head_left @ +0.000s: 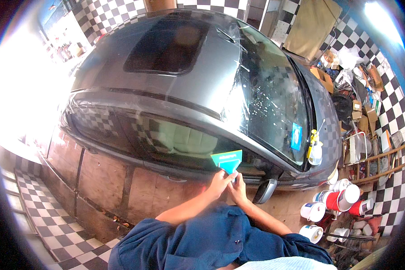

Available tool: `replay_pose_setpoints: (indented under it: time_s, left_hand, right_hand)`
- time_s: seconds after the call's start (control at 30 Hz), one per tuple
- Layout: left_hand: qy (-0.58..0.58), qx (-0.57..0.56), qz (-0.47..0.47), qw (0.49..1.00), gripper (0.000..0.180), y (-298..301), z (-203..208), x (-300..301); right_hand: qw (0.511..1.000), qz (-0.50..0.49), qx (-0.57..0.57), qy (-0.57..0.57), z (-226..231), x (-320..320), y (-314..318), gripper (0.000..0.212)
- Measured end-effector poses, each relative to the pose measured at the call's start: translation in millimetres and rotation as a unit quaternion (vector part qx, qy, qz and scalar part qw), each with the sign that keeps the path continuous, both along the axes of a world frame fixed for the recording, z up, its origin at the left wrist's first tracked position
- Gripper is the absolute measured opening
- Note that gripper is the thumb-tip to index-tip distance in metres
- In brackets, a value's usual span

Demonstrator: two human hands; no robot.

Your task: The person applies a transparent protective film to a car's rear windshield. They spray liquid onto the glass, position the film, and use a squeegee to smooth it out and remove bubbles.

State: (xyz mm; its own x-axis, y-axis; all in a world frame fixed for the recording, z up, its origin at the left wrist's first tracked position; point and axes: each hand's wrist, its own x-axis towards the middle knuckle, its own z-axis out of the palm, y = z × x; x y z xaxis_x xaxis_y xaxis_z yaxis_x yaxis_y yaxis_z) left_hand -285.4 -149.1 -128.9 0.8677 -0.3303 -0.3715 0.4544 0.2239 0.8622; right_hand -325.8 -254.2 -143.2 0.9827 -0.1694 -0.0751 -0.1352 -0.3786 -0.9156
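A person's left hand (218, 182) and right hand (238, 188) met, both clamped on the narrow end of a flat green-and-turquoise trapezoid scraper (227, 161); its broad edge fanned out just beyond the fingertips, in front of the glass side window (184, 137) of a dark grey car (204, 96); whether it touched the glass could not be told; the fingers hid its grip end, and their exact placing was hard to make out; glare blotted out the view's left; a white-and-yellow plastic spray bottle (315, 153) stood near the windshield (274, 90).
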Motion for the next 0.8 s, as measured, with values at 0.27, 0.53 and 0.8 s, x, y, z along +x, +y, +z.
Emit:
replay_pose_setpoints:
  time_s: [0.27,0.53,0.8]
  left_hand:
    - [-0.051,0.052,-0.004,0.997,0.024,-1,-8,-3]
    - [0.014,-0.089,0.031,0.995,0.021,-5,4,-11]
    - [0.009,-0.054,0.016,0.998,0.024,-5,8,-11]
  right_hand:
    - [0.998,0.061,0.003,-0.021,1,-8,-10,0.048]
    - [0.988,0.146,-0.015,-0.046,5,-11,-31,0.043]
    - [0.992,0.089,0.015,-0.084,-8,-11,-19,0.051]
